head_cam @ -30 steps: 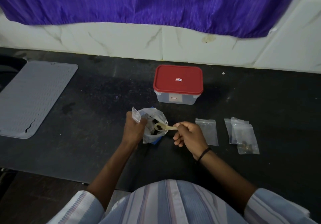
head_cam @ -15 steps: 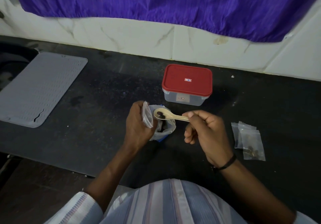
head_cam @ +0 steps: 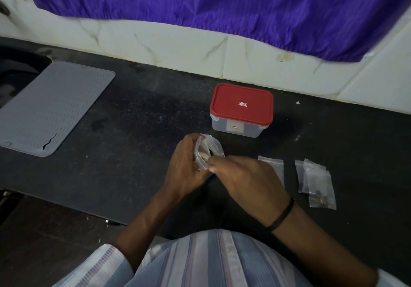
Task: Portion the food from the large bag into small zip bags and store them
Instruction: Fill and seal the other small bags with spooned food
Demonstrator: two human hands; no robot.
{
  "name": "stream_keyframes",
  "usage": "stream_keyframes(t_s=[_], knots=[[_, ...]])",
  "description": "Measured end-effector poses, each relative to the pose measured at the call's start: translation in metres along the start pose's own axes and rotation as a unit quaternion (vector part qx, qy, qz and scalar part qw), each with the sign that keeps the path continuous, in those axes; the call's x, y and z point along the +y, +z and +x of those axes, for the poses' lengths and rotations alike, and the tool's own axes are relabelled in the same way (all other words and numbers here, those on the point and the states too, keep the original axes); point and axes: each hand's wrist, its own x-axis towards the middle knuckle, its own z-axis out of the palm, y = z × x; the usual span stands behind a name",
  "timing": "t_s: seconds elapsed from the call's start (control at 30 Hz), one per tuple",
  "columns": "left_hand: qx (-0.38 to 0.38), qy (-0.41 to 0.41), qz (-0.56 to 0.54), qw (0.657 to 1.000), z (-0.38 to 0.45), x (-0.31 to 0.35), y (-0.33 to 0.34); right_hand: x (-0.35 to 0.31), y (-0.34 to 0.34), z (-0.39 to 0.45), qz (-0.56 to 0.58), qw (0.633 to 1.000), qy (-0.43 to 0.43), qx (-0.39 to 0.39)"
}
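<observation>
I see the left hand [head_cam: 185, 165] curled around a small zip bag [head_cam: 201, 154] of thin, crinkled clear plastic, held up with its mouth gaping toward the right. The right hand [head_cam: 246, 181] sits just beside it, fingertips bunched and pinching the pale handle of a wooden spoon [head_cam: 205, 155], whose bowl is tucked inside the bag's opening. What the spoon carries I cannot tell from here. Behind the two hands, a larger crumpled clear bag [head_cam: 214, 145] peeks out, soft and wrinkled, with a blue edge showing at its top and again low between the hands.

On the dark, speckled stone counter [head_cam: 133, 131] to the right lies one flat empty zip bag [head_cam: 274, 167], partly hidden by the right hand. Further right, two more small bags [head_cam: 317, 183] overlap each other, and the nearer one has a few dark bits gathered at its bottom corner (too small to name).

Beyond the hands stands a rectangular plastic container [head_cam: 238, 127] with frosted translucent walls, rounded corners and a smooth red lid [head_cam: 242, 103] pressed on. At the far left lies a grey ribbed mat [head_cam: 53, 108], rubbery in look, with a torn slit near its front edge. The back wall is pale veined marble tile [head_cam: 178, 48], and purple pleated cloth [head_cam: 222, 1] hangs above it. A thin black band [head_cam: 282, 215] circles the right wrist.
</observation>
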Motion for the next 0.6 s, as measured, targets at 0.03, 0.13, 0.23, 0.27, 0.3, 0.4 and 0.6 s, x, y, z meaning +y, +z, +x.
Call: stream_keyframes(t_s=[0.03,0.13,0.23,0.27,0.3,0.4,0.6], knots=[[0.002,-0.007,-0.012,1.000,0.000,0.002,-0.001,0.000,0.002,-0.002,-0.036,0.999,-0.024,0.004],[0.008,-0.033,-0.038,0.999,0.000,0.002,-0.004,0.004,0.004,-0.008,-0.102,0.992,-0.071,0.017],[0.026,-0.057,-0.039,0.997,-0.002,-0.004,-0.008,0.010,0.007,-0.016,-0.077,0.991,-0.064,0.092],[0.037,-0.071,-0.039,0.996,-0.003,-0.007,-0.009,0.013,0.009,-0.018,-0.051,0.990,-0.042,0.122],[0.047,-0.085,-0.041,0.994,-0.004,-0.009,-0.010,0.016,0.011,-0.020,-0.028,0.990,-0.017,0.140],[0.077,-0.109,-0.045,0.990,-0.008,-0.012,-0.013,0.032,0.028,-0.020,-0.036,0.995,0.041,0.085],[0.092,-0.095,-0.054,0.990,-0.010,-0.008,-0.015,0.054,0.075,-0.019,-0.109,0.991,0.056,-0.058]])
